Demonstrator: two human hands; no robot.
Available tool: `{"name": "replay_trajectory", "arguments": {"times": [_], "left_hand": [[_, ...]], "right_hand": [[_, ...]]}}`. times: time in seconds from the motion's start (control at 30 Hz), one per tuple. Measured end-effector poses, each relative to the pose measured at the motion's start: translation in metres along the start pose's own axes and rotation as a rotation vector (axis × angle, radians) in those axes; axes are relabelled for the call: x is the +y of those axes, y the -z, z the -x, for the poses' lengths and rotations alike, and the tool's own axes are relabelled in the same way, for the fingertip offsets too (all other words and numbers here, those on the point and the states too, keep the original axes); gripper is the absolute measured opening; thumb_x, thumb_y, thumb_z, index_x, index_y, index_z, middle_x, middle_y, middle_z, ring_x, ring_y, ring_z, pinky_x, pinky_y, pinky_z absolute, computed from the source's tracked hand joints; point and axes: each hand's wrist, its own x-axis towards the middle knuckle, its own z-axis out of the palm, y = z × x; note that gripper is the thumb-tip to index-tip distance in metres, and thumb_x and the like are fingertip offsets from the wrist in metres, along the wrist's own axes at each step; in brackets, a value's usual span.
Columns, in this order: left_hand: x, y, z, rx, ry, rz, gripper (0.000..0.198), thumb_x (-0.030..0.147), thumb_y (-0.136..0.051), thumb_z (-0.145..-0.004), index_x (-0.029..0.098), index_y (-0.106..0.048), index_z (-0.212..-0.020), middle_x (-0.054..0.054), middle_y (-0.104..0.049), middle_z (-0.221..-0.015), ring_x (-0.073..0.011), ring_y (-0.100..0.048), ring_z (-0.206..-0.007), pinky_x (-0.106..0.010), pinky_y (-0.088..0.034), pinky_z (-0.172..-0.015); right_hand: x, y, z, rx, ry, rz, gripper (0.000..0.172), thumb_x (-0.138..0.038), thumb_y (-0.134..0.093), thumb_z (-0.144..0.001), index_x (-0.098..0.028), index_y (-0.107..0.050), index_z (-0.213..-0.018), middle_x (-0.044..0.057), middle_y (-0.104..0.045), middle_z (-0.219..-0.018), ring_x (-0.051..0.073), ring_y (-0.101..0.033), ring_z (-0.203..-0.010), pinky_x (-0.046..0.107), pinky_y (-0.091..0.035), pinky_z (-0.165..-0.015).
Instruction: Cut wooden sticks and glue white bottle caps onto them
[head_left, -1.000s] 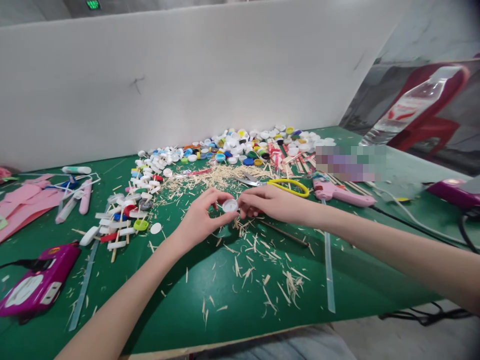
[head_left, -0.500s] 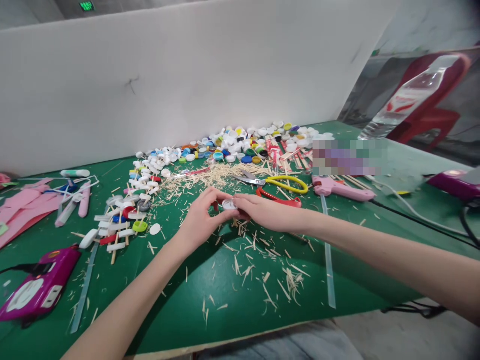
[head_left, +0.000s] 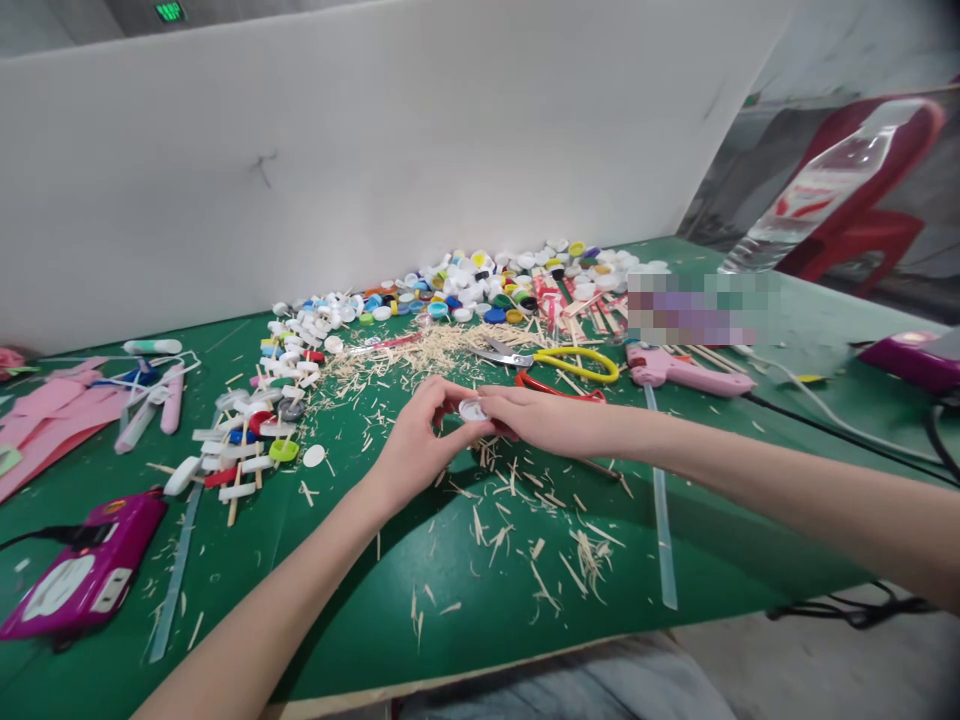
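Observation:
My left hand and my right hand meet over the middle of the green table. Both pinch a small white bottle cap between their fingertips, just above the table. Something red shows under my right fingers, too hidden to name. Wood splinters lie scattered below the hands. Red-handled scissors lie just behind my right hand.
A heap of coloured bottle caps lies along the white board at the back. Yellow-handled scissors, a pink glue gun and a clear glue stick lie to the right. Caps glued on sticks and a purple device lie left.
Both hands have stayed together on the white cap, shifting slightly right and turning it. The red-handled scissors behind my right hand have come into sight.

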Motion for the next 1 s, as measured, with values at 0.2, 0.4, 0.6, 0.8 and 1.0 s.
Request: {"name": "replay_trajectory", "arguments": {"times": [0.2,0.4,0.6,0.8,1.0], "left_hand": [[0.005,-0.009,0.002,-0.035,0.030,0.044,0.021,0.035,-0.064,-0.079,0.020,-0.056,-0.092,-0.001,-0.055,-0.089,-0.0145,-0.047,-0.078,-0.028,-0.038,-0.071],[0.007,-0.013,0.003,-0.055,0.058,0.050,0.021,0.034,-0.065,-0.079,0.021,-0.053,-0.091,-0.001,-0.055,-0.089,-0.0150,-0.046,-0.079,-0.029,-0.037,-0.074],[0.006,-0.010,0.002,-0.037,0.062,0.008,0.021,0.036,-0.062,-0.081,0.021,-0.052,-0.090,0.000,-0.051,-0.085,-0.0151,-0.044,-0.078,-0.029,-0.037,-0.073],[0.005,-0.009,0.001,-0.034,0.029,-0.005,0.019,0.036,-0.058,-0.083,0.020,-0.051,-0.092,-0.001,-0.050,-0.088,-0.0154,-0.045,-0.080,-0.030,-0.038,-0.075],[0.001,-0.009,0.002,-0.043,-0.047,-0.028,0.018,0.034,-0.041,-0.093,0.021,-0.051,-0.100,-0.004,-0.052,-0.096,-0.0171,-0.046,-0.090,-0.033,-0.037,-0.084]], "right_hand": [[0.006,0.000,-0.003,0.103,-0.042,0.071,0.024,-0.029,-0.030,-0.084,-0.021,-0.044,-0.067,0.005,-0.058,-0.075,0.016,-0.050,-0.067,0.029,-0.038,-0.062],[0.004,-0.003,-0.019,0.197,-0.102,0.068,0.039,-0.029,-0.019,-0.092,-0.019,-0.051,-0.072,0.003,-0.052,-0.058,0.012,-0.042,-0.051,0.028,-0.029,-0.051],[-0.005,-0.007,-0.033,0.252,-0.060,0.396,0.028,-0.018,-0.029,-0.090,-0.015,-0.056,-0.094,0.001,-0.049,-0.058,0.011,-0.038,-0.049,0.027,-0.024,-0.050],[-0.002,-0.010,-0.040,0.255,-0.076,0.403,0.037,-0.021,-0.022,-0.093,-0.014,-0.059,-0.094,0.002,-0.052,-0.060,0.012,-0.042,-0.050,0.026,-0.027,-0.051],[-0.002,-0.006,-0.039,0.243,-0.040,0.485,0.030,-0.015,-0.031,-0.089,-0.012,-0.059,-0.096,0.002,-0.054,-0.060,0.013,-0.045,-0.053,0.027,-0.028,-0.054]]}}
